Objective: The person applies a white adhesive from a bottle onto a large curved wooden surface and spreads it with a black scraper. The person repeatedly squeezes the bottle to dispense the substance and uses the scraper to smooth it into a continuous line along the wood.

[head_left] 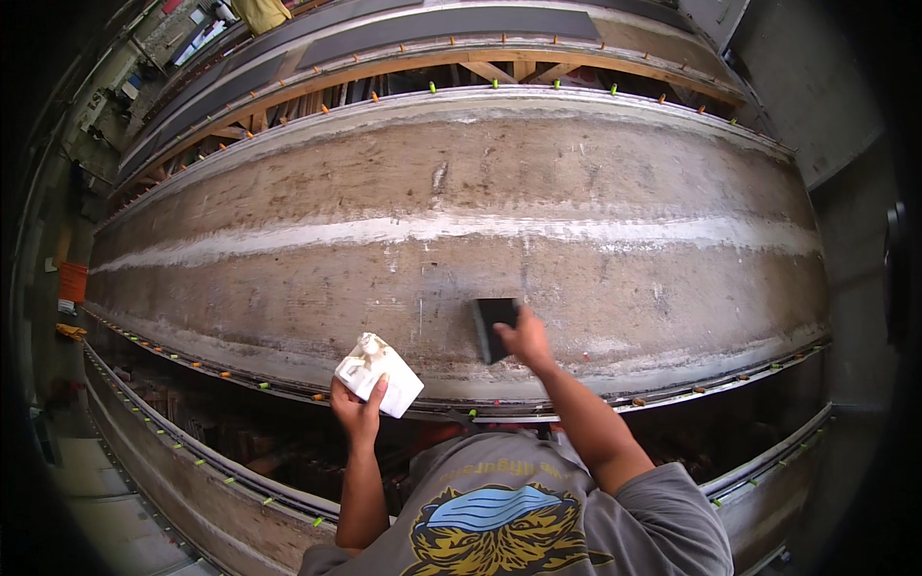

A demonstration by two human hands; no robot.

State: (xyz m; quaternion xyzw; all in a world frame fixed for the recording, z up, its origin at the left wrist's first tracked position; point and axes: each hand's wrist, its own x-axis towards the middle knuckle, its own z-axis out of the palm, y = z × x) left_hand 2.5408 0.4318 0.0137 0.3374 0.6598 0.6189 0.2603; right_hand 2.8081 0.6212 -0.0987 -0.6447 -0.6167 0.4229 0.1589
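My left hand (358, 413) is wrapped round a small white plastic jug (396, 382), held tilted over the near edge of a long work table (634, 168). The jug's neck and handle have brownish smears. Farther right, my right hand (525, 340) grips a black, flat rectangular pad (495, 315) by its right side. That pad is over the near half of the brown, worn tabletop; whether it touches the surface cannot be told. Slight blur shows on the right hand and pad.
A whitish strip (432, 228) runs lengthwise along the tabletop. Small orange and green pegs (496, 84) line its edges. Beyond stands another long table with dark sheets (451, 27) on a wooden frame (523, 69). Behind me, a similar table (240, 509) runs alongside. A grey wall (807, 86) borders the right.
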